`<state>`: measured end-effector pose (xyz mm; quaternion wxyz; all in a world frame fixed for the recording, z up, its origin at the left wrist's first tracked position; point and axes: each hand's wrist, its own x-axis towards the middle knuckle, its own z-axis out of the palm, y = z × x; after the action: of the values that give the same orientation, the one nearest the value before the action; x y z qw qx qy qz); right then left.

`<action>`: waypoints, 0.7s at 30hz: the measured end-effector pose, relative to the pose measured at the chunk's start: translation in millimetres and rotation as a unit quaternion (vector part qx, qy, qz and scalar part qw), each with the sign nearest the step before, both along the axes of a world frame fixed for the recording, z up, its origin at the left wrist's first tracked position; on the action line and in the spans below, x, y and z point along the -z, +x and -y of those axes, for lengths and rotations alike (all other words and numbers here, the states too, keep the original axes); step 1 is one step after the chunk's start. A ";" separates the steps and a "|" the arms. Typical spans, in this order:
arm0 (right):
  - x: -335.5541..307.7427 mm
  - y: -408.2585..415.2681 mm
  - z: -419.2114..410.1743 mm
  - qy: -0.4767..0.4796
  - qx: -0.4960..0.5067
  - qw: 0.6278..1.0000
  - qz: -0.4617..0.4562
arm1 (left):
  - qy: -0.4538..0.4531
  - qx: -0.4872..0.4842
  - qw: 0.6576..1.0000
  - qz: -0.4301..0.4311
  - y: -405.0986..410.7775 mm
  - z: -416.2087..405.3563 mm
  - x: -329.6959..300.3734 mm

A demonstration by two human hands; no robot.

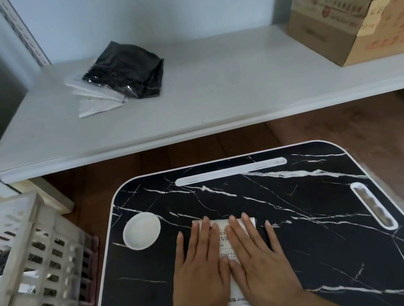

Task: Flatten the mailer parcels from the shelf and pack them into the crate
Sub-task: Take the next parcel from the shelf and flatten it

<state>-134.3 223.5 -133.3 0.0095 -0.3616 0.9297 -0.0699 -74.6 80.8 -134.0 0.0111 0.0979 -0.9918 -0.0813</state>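
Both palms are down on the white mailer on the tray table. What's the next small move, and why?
Probably lift the white mailer and carry it left to the crate: both the left hand and right hand already press it flat, and more parcels wait on the shelf.

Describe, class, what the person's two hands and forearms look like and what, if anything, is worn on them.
Both the left hand and the right hand are bare: no gloves, rings or watch show. The fingers have short, unpainted nails. No sleeves show on the visible forearms.
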 end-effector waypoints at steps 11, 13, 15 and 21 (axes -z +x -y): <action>-5.1 -17.2 -1.5 0.064 -0.040 0.997 0.006 | -0.028 0.043 0.998 0.047 -7.3 5.8 -14.1; -12.9 -19.9 -4.5 0.079 -0.044 0.996 -0.005 | -0.006 0.071 0.995 0.075 -3.2 13.1 -23.3; -18.1 -14.5 -9.4 0.061 -0.012 0.998 0.008 | -0.027 0.075 0.994 0.076 6.4 20.3 -27.9; -8.6 27.1 -23.8 0.089 -0.037 0.995 0.016 | -0.062 0.094 0.990 0.081 44.2 20.8 -14.4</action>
<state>-107.2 247.3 -124.7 0.0594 -0.3923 0.9179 0.0074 -30.4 60.0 -119.6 -0.0710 0.0091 -0.9974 -0.0120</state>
